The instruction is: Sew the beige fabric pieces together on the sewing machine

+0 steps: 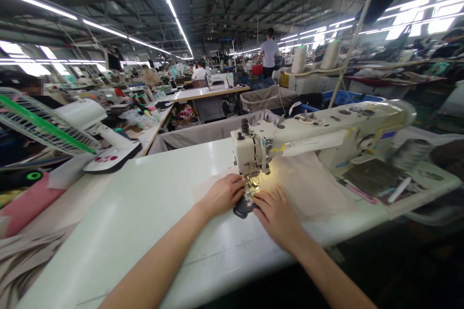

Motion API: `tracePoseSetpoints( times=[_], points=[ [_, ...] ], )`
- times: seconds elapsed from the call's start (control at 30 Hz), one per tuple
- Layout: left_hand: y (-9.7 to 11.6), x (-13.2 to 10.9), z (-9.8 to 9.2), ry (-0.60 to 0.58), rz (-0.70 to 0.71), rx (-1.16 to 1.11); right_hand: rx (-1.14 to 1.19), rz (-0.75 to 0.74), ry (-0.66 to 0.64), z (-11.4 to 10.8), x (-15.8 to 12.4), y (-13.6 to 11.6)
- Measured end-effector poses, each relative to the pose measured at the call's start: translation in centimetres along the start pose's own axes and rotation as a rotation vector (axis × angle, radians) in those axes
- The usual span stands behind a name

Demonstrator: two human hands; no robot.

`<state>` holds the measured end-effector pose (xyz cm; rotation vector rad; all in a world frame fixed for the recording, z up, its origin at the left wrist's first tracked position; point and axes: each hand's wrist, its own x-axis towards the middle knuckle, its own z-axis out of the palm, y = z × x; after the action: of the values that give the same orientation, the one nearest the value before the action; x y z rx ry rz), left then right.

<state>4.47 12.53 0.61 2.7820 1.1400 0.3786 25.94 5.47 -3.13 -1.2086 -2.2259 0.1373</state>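
My left hand (223, 195) lies just left of the needle area, its fingers gently bent and close together, the tips tucked in beside the presser foot (253, 184). My right hand (277, 215) faces it from the other side, fingers part-way straightened and slightly spread, tips close to the same spot. I cannot tell whether either one pinches anything (the tips are small and partly hidden there).

The pale cloth (311, 186) spreads beyond and to the right of my right fingers, flat beneath the arm of the sewing machine (250, 149), whose head stands just past my fingertips. A dark plate (242, 208) shows between my two hands, and a yellowish glow lights the cloth just ahead of my right fingers.

Under both wrists runs the pale tabletop (163, 212). Well to the right of my right fingers sit a dark cloth piece (369, 177), a grey thread cone (411, 154) and a white tool (398, 189). Well to the left of my left fingers, a white fan (85, 118) stands on the neighbouring surface, tilted away from upright.
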Motion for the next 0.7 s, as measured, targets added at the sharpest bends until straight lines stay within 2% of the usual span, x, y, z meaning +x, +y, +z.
tracePoseSetpoints(
  times=[0.1, 0.17, 0.27, 0.33, 0.4, 0.5, 0.7],
  points=[
    [-0.2, -0.2, -0.9, -0.035, -0.040, -0.035, -0.026, 0.015, 0.091, 0.0, -0.2, 0.4],
    [-0.2, -0.7, -1.7, -0.108, -0.105, -0.009, -0.031, 0.035, 0.171, 0.0, -0.4, 0.7],
    [0.2, -2.0, -2.9, -0.241, -0.361, 0.212, 0.023, 0.066, 0.281, -0.1, -0.8, 1.3],
    [0.9, -3.1, -3.3, -0.285, -0.550, 0.344, 0.082, 0.087, 0.318, -0.3, -1.2, 1.6],
    [1.9, -4.1, -3.4, -0.300, -0.667, 0.385, 0.139, 0.094, 0.312, -0.7, -1.6, 1.6],
    [3.3, -5.1, -3.5, -0.343, -0.758, 0.411, 0.213, 0.043, 0.261, -1.2, -2.1, 1.2],
    [4.3, -5.3, -3.8, -0.389, -0.783, 0.434, 0.175, -0.114, 0.116, -1.4, -2.1, 0.4]
  ],
)
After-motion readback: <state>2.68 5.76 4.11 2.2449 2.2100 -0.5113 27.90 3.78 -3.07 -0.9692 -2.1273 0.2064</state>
